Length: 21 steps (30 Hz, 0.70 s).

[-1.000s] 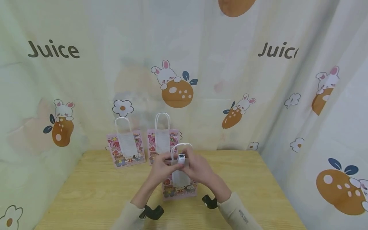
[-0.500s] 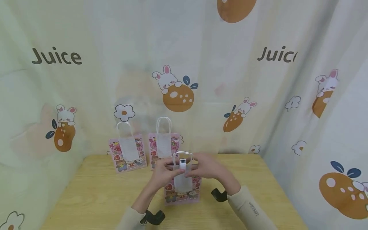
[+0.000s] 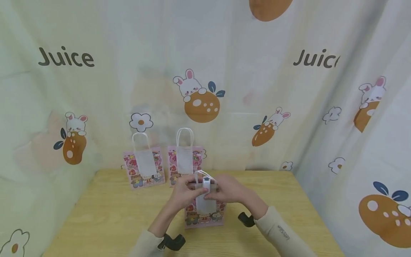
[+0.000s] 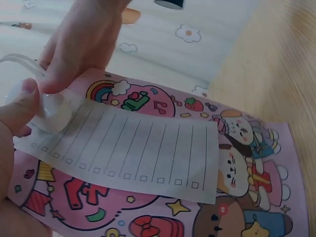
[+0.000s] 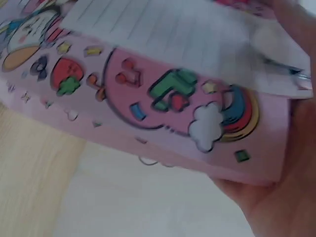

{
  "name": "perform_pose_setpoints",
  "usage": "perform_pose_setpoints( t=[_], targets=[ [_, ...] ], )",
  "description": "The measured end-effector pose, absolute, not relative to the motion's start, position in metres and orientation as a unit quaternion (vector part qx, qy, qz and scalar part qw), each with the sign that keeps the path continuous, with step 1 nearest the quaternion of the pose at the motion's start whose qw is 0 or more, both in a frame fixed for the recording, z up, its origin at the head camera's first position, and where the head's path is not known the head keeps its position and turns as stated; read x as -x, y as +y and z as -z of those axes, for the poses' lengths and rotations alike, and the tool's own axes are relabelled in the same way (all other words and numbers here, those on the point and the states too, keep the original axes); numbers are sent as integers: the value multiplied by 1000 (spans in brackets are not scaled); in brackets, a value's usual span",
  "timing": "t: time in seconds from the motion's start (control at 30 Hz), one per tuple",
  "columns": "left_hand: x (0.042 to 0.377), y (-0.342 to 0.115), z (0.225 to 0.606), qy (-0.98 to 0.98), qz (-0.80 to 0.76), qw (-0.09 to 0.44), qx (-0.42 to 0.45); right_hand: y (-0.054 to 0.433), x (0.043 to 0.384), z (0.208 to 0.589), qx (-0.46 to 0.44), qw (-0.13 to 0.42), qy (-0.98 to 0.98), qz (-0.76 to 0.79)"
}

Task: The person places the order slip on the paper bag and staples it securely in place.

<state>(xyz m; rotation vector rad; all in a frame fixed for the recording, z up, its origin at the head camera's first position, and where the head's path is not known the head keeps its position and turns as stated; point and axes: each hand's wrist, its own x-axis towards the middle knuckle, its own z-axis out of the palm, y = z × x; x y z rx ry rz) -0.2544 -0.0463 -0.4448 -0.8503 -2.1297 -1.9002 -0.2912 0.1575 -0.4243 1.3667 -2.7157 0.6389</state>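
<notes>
A pink cartoon paper gift bag [image 3: 204,219] stands at the table's middle, with a lined white checklist sheet [image 4: 143,148] lying against its front. At the bag's top edge sits a small white stapler [image 3: 206,184] with a dark metallic end. My left hand [image 3: 183,192] grips it, thumb [image 4: 24,101] on its rounded body. On the other side my right hand [image 3: 229,189] pinches the top of the bag, its fingers partly hidden behind the paper. The bag's white handle [image 3: 205,174] leans over to the right between the hands.
Two matching pink bags with white sheets, a left one [image 3: 134,175] and a right one [image 3: 171,167], stand at the back of the wooden table [image 3: 106,214]. Behind them hangs a printed curtain [image 3: 237,142]. Black wrist mounts [image 3: 173,242] stick out below the forearms.
My right hand has shifted from the stapler's upper end to the bag's right side. The near bag's handle now tips to the right. My left hand stays at the stapler.
</notes>
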Motion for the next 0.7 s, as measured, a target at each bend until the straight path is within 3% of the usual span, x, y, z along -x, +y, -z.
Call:
perform_pose_setpoints(
  t=[0.23,0.53,0.7],
  targets=[
    [254,-44,441,-712,636,83,288,157,294,424,-447,78,-880,-143],
    [248,-42,438,-726,621,78,283,159,293,426,-467,75,-869,-147],
    [248,-40,439,-727,621,82,282,159,292,435,-463,118,-866,-150]
  ],
)
